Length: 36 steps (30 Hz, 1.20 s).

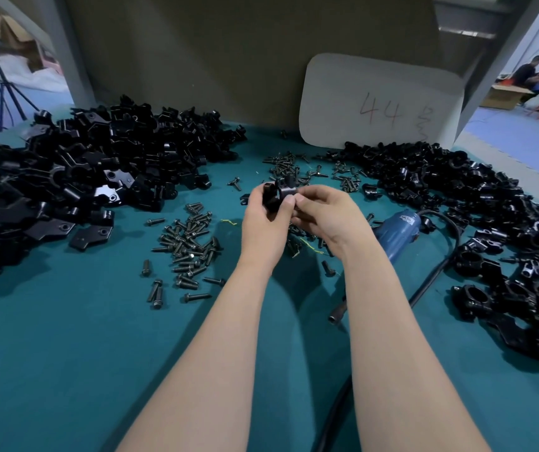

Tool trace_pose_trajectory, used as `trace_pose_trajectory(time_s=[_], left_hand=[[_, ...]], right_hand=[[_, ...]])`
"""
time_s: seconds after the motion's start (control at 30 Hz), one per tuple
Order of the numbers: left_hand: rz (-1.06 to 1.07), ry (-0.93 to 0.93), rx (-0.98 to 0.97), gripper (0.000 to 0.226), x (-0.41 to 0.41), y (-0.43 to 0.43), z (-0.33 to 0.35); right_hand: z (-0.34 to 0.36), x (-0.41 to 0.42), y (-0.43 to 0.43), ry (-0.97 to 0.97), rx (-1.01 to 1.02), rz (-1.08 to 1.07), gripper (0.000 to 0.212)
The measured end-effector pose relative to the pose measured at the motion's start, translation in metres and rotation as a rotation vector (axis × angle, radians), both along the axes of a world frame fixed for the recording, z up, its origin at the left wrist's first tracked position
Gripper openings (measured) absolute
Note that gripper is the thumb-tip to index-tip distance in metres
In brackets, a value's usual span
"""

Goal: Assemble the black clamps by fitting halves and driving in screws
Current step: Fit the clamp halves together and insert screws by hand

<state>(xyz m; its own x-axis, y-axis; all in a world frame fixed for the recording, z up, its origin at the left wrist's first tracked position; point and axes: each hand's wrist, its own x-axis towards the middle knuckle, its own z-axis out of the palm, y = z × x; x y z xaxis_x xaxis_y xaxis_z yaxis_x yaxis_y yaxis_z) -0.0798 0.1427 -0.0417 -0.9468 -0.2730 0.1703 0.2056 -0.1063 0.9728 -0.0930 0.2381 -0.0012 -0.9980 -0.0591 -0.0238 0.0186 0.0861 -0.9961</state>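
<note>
Progress looks middling: fingers (289, 203) of left hand (265, 223) and right hand (325, 216) pinch one clamp (277, 194) mid-frame, seemingly unfastened, driver (400, 231) lying right, big parts pile (92, 171) upper left waiting.

Dim overhead light, soft shadows, blurred corners, wide-angle edge distortion.

Open across the near-left worktop (66, 353), left of the forearms. Walled on the far left by a heap of black clamp halves (76, 177), on the right by a long bank of clamps (457, 197). Littered mid-left with loose screws (190, 243) — more strewn farther back (286, 164). Crossed at right by a blue power driver (398, 233) and its black cable (431, 282), just beside the right forearm. Narrowed at centre by the left hand (263, 220) and right hand (327, 213), both gripping one clamp (278, 192). Closed behind by an upright panel and white card (379, 102).
</note>
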Motion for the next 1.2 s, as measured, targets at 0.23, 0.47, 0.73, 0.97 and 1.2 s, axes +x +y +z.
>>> trace_pose_trajectory(time_s=[0.23, 0.47, 0.73, 0.97, 1.2], left_hand=[[0.099, 0.022, -0.36, 0.023, 0.001, 0.003, -0.005], [0.119, 0.011, -0.487, 0.019, 0.003, 0.005, -0.009], [0.091, -0.061, -0.329, 0.032, 0.003, 0.003, -0.005], [0.101, -0.056, -0.343, 0.025, 0.003, 0.002, -0.005], [0.117, -0.05, -0.257, 0.016, 0.003, 0.001, -0.003]], right_hand=[[0.002, -0.001, 0.0, 0.005, 0.191, -0.045, 0.021], [0.006, -0.001, -0.01, 0.158, 0.401, -0.105, 0.034], [0.009, 0.0, -0.005, 0.141, 0.497, -0.051, 0.032], [0.008, 0.0, -0.008, 0.164, 0.531, -0.06, 0.029], [0.01, 0.003, -0.009, 0.153, 0.502, -0.059, 0.029]])
